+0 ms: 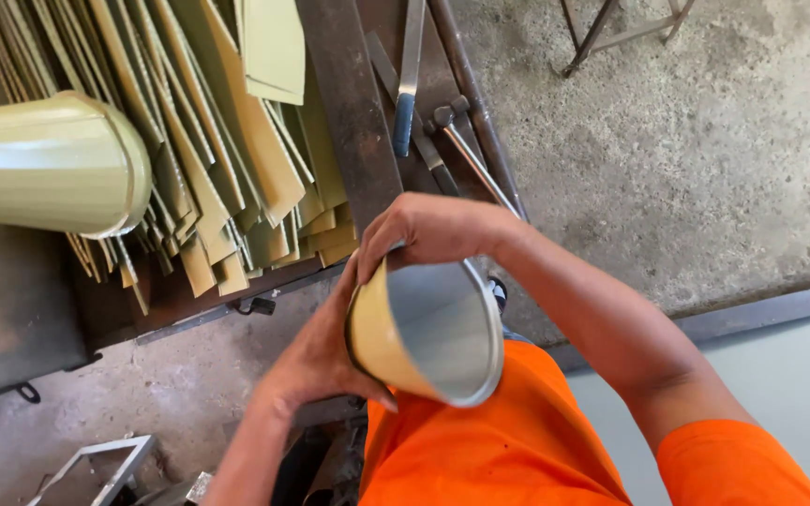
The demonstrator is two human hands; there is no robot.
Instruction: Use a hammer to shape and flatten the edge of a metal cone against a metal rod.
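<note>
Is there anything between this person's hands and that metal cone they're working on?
Nothing visible. Both hands are already on the cone: the left hand cups its narrow yellow end from below, and the right hand grips its top edge. The stack of yellow sheet strips and the tools on the bench lie apart from it.

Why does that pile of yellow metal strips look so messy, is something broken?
Nothing looks broken. The yellow strips lie fanned and overlapping unevenly on the workbench, so the pile looks untidy. Both hands, left and right, hold a tapered metal cup, which looks whole and undented.
</note>
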